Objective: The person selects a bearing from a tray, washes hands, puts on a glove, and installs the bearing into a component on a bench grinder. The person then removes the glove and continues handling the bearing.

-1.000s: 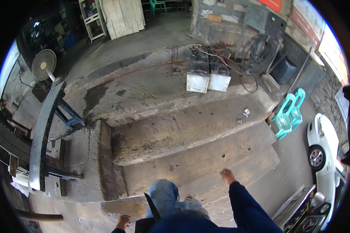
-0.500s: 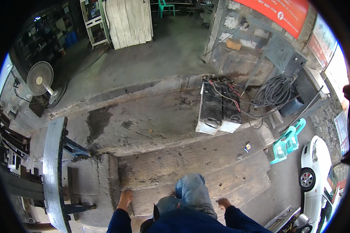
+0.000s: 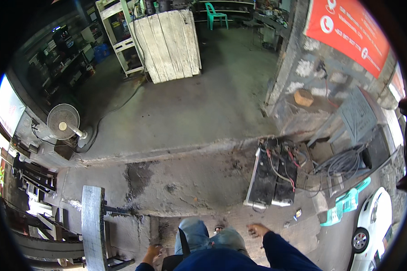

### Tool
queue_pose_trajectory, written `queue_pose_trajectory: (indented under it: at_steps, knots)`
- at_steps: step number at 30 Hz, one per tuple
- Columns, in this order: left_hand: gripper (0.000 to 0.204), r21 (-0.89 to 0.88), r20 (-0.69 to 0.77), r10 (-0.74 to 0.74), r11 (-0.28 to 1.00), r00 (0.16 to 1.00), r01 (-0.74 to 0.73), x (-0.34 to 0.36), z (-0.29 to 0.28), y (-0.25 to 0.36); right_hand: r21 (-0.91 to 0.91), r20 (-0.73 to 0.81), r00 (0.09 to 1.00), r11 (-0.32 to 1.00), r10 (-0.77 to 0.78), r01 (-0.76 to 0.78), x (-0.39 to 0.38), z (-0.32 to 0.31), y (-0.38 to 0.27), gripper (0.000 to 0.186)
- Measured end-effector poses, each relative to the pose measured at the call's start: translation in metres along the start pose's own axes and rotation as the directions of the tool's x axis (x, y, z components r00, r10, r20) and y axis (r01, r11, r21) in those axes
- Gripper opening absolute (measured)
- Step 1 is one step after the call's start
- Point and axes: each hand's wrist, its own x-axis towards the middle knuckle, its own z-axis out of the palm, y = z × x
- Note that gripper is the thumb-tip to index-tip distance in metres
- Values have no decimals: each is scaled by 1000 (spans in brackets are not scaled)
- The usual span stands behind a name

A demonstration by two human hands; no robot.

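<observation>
Two large black batteries [image 3: 263, 177] stand side by side on the concrete step [image 3: 190, 189] ahead and to the right, red and pale leads [image 3: 274, 168] lying across their tops; the right hand [image 3: 257, 230] is nearest them, apart from them, free and loosely bent at the fingers; the left hand [image 3: 154, 251] hangs low beside the person's jeans [image 3: 192, 232], likewise free and partly curled, nearest a grey-topped bench [image 3: 93, 226] but apart from it; coiled dark cable [image 3: 346, 163] lies right of the batteries, near green plastic chairs [image 3: 343, 205] and a white car [image 3: 376, 212]; a fan [image 3: 63, 121] stands on the upper floor [image 3: 167, 113], far left.
</observation>
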Motion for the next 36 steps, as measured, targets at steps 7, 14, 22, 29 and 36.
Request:
queue_pose_trajectory:
  at_steps: [7, 14, 22, 29, 36]
  knots:
    - [29, 493, 117, 242, 828, 963, -268, -18, -70, 119, 26, -237, 783, 802, -575, 597, -143, 30, -373, 38]
    - [26, 887, 399, 502, 1, 767, -462, -2, -144, 359, -574, -166, 612, 580, -773, 578, -178, -7, -435, 23]
    - [31, 110, 21, 724, 683, 689, -722, 44, -129, 684, -947, 319, 889, -150, -329, 284, -120, -62, -322, 25]
    - [34, 706, 688, 456, -237, 565, -668, -21, -156, 777, -932, 311, 859, 47, -407, 360, -111, -93, -516, 24]
    - [31, 780, 370, 468, 313, 803, -542, -101, -269, 913, -480, -439, 607, 744, -662, 464, -170, -158, -952, 35]
